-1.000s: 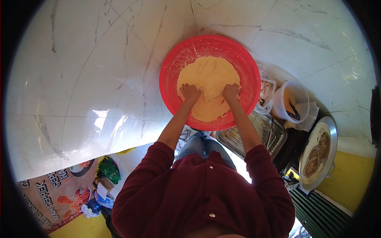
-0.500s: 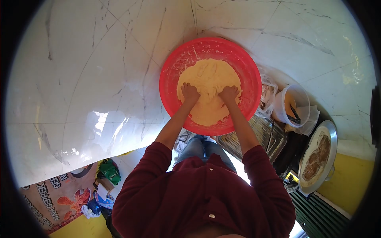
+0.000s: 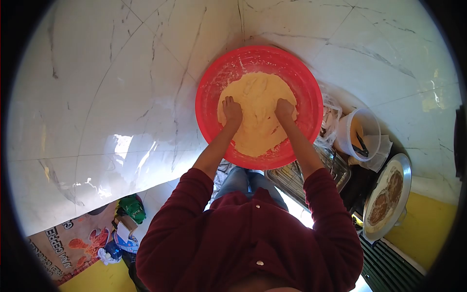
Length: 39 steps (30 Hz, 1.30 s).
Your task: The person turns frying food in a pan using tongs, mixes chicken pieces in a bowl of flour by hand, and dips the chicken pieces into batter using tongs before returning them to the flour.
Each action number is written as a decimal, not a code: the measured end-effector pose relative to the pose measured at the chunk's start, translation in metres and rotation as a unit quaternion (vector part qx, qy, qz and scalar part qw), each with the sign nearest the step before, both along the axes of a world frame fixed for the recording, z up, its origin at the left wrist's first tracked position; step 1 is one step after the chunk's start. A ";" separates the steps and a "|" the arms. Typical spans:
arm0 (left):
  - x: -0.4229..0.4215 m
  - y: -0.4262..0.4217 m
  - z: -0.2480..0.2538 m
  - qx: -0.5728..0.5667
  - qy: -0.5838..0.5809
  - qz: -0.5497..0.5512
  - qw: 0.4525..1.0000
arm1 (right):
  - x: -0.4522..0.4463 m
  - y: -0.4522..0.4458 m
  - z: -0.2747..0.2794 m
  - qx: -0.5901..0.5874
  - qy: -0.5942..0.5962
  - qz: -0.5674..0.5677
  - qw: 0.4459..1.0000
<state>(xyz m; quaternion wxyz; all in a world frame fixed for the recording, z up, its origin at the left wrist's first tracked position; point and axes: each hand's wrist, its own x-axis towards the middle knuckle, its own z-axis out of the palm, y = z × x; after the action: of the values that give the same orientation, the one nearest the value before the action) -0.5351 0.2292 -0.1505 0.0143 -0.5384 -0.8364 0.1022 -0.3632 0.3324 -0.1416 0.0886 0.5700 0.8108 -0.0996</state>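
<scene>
A wide red basin holds pale yellow flour with an uneven, ridged surface. At the flour's left side, my left hand rests on it with the fingers apart. On the right side of the flour is my right hand, its fingers curled in; whether flour is inside them is hidden. White residue clings to the basin's inner wall.
Right of the basin are a plastic bag, a clear tub with a black-handled utensil, and a metal rack tray. Farther right stands a large round pan with brown contents. Marbled tile walls surround the basin.
My right hand has gone from spread fingers to curled ones and shifted slightly up. My left hand stays in nearly the same place on the flour, its fingers slightly closer together.
</scene>
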 end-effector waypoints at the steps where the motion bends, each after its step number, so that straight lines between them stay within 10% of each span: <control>1: 0.010 -0.002 0.006 0.001 0.000 0.000 1.000 | -0.006 -0.010 0.003 -0.029 0.024 -0.015 0.999; 7: 0.050 -0.010 0.003 0.002 -0.152 0.052 0.987 | -0.020 -0.048 -0.014 -0.072 0.114 -0.063 0.989; 9: 0.040 -0.013 0.014 -0.044 -0.259 0.095 0.960 | -0.004 -0.026 -0.014 -0.345 0.132 -0.061 0.927; 12: 0.014 -0.013 0.022 -0.083 -0.446 0.122 0.883 | 0.017 -0.010 -0.003 -0.423 0.200 -0.031 0.883; 21: 0.021 -0.017 0.027 -0.019 -0.220 0.074 0.972 | 0.010 -0.031 0.008 -0.066 0.061 -0.086 0.992; 39: 0.046 -0.004 0.039 -0.103 -0.157 0.088 0.978 | -0.016 -0.049 0.013 -0.029 -0.024 -0.036 0.999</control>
<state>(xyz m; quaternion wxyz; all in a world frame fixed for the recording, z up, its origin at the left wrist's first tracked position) -0.4891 0.2248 -0.1112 -0.1815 -0.4709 -0.8571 0.1032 -0.3793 0.2831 -0.1287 0.1211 0.5985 0.7839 -0.1125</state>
